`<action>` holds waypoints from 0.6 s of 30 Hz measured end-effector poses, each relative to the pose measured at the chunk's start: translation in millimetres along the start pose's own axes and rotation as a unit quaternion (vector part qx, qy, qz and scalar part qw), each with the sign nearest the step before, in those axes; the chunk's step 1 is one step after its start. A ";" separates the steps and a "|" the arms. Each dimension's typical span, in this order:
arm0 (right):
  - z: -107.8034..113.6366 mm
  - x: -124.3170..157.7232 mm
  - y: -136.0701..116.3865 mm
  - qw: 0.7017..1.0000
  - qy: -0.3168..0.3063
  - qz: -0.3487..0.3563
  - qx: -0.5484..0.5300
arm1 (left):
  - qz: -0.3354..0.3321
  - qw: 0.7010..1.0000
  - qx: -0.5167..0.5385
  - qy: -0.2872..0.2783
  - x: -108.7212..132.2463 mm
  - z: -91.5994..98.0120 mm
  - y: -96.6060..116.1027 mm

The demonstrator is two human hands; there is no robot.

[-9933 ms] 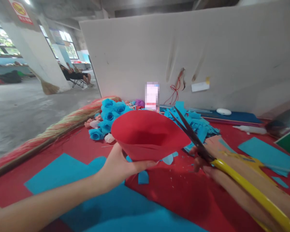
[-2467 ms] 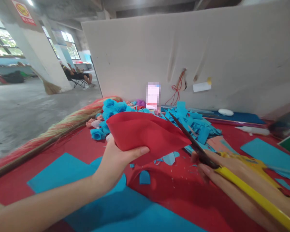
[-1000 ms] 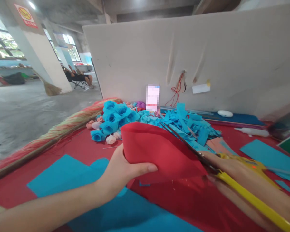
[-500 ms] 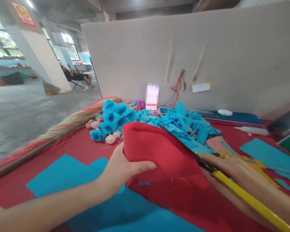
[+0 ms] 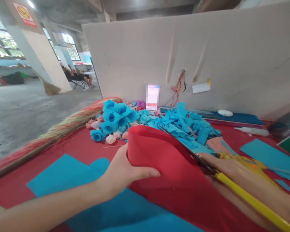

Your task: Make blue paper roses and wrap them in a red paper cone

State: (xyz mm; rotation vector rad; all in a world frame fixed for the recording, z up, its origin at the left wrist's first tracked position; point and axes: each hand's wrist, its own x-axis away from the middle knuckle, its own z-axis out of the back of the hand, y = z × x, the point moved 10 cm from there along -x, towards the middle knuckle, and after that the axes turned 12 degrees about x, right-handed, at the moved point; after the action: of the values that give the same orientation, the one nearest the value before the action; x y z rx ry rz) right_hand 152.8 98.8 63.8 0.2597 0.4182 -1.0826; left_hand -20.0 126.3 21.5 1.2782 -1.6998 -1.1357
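Note:
My left hand [image 5: 122,170] grips a curled sheet of red felt [image 5: 159,154] by its near edge, thumb on top, holding it just above the table. In my right hand [image 5: 229,167] are large scissors with yellow handles [image 5: 246,196]. Their dark blades [image 5: 181,141] run along the far edge of the red felt. A pile of blue felt roses [image 5: 113,119] and a heap of blue felt strips [image 5: 183,124] lie just behind the red sheet.
The table is covered in red cloth [image 5: 70,145], with blue felt sheets at front left [image 5: 62,174] and at right [image 5: 268,154]. A tall white board [image 5: 195,54] stands behind. A broom [image 5: 62,127] lies along the left edge. A glue bottle [image 5: 251,130] lies at right.
The red felt has been turned and lowered toward the table. The scissor blades have slid further along its far edge, and the cut-off red piece below is now covered.

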 end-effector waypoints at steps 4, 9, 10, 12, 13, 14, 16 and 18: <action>5.2 -1.5 -8.9 0.998 -0.012 0.032 0.052 | 0.018 0.999 -0.044 0.000 2.1 -4.6 1.0; 3.3 -0.7 -3.2 0.997 -0.022 0.016 0.070 | 0.027 0.997 -0.074 0.012 2.7 -1.9 1.7; 3.8 -0.8 -3.7 0.997 -0.016 0.019 0.067 | 0.028 0.997 -0.073 0.011 2.5 -1.7 1.6; 8.2 -1.5 -7.9 0.998 0.012 0.037 0.059 | 0.029 0.997 -0.066 0.010 2.1 -1.5 1.5; 11.0 -2.2 -10.3 0.997 0.029 0.045 0.051 | 0.031 0.998 -0.059 0.010 1.9 -1.4 1.0; 13.4 -3.1 -12.2 0.997 0.042 0.050 0.039 | 0.034 0.998 -0.051 0.008 1.7 -1.6 0.1; 16.2 -5.4 -14.5 0.997 0.057 0.051 0.013 | 0.041 0.999 -0.032 0.001 1.6 -2.8 -2.3; 15.7 -7.4 -13.7 0.997 0.059 0.041 -0.005 | 0.042 0.999 -0.017 -0.005 1.4 -4.0 -3.9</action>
State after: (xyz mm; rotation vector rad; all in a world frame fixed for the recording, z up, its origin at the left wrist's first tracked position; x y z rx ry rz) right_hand 140.8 92.2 81.1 0.3308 0.5136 -0.9872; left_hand -15.5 123.6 19.4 1.1705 -1.7184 -1.1196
